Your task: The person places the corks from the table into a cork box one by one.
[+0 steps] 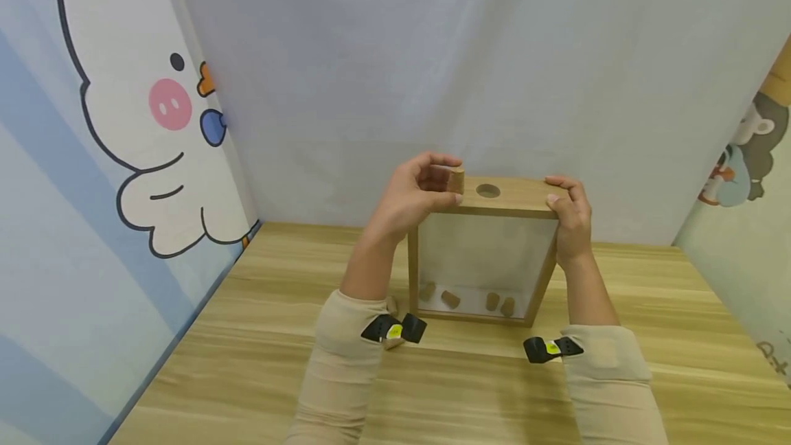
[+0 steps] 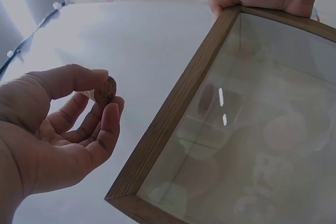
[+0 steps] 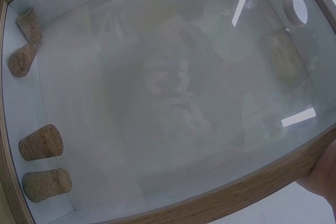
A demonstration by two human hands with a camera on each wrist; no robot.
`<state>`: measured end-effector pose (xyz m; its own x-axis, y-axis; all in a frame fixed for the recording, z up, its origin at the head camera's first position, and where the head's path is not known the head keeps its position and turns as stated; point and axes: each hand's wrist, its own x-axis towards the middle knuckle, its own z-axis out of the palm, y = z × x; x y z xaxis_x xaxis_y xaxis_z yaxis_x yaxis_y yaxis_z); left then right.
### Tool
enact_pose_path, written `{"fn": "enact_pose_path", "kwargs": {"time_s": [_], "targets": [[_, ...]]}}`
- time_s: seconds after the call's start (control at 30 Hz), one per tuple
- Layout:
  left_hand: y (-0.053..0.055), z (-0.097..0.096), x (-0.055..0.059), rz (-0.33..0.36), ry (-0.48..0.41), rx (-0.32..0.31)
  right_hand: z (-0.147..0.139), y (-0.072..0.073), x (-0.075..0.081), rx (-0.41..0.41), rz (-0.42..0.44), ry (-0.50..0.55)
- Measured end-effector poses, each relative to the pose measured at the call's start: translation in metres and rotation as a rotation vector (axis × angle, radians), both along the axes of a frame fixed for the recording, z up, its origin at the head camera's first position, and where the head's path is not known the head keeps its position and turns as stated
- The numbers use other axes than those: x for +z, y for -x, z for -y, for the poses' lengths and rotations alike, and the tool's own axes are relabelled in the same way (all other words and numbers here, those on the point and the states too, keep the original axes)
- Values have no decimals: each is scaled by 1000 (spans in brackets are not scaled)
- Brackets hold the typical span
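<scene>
A wooden shadow-box frame (image 1: 525, 193) with a clear front stands upright on the table, a round hole (image 1: 488, 191) in its top edge. Between thumb and fingers, my left hand (image 1: 410, 191) pinches a tapered cork (image 1: 456, 181) at the top's left end, beside the hole. The left wrist view shows the cork's dark end (image 2: 107, 91) facing out from the fingertips. At the upper right corner, my right hand (image 1: 571, 222) grips the frame, thumb on the top near the front. Several corks (image 3: 42, 142) lie inside along the bottom, in two groups.
Loose corks (image 1: 392, 343) lie on the wood-grain table (image 1: 247, 335) left of the frame, partly hidden by the left wrist strap. A pale curtain (image 1: 371, 74) hangs close behind the table. Printed cartoon panels stand at both sides.
</scene>
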<state>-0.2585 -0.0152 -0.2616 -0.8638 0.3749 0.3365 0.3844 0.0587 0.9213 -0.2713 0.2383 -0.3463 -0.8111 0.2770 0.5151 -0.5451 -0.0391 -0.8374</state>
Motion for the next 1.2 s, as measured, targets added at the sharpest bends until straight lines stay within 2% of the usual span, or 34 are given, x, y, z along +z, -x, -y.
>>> {"fn": "enact_pose_path", "kwargs": {"time_s": [0.2, 0.43, 0.53, 0.63, 0.77, 0.87, 1.0, 1.2], "targets": [[11, -21, 1, 7, -65, 22, -1, 0, 0, 14, -1, 2], [18, -49, 6, 95, -81, 81, -2, -1, 0, 6, 3, 3], [22, -58, 8, 152, -41, 116, -2, -1, 0, 8, 6, 2], [26, -63, 11, 190, 57, 138, -1, -1, 0, 12, 3, 1], [31, -67, 17, 224, 176, 135, -1, -1, 0, 17, 2, 2], [33, -68, 20, 265, 185, 128, 1, -1, 1, 19, -2, 8], [33, -69, 20, 280, 176, 142, 0, -2, 1, 9, -3, -11], [33, -67, 16, 248, 192, 161, 0, 0, 0, 4, -15, 7]]}}
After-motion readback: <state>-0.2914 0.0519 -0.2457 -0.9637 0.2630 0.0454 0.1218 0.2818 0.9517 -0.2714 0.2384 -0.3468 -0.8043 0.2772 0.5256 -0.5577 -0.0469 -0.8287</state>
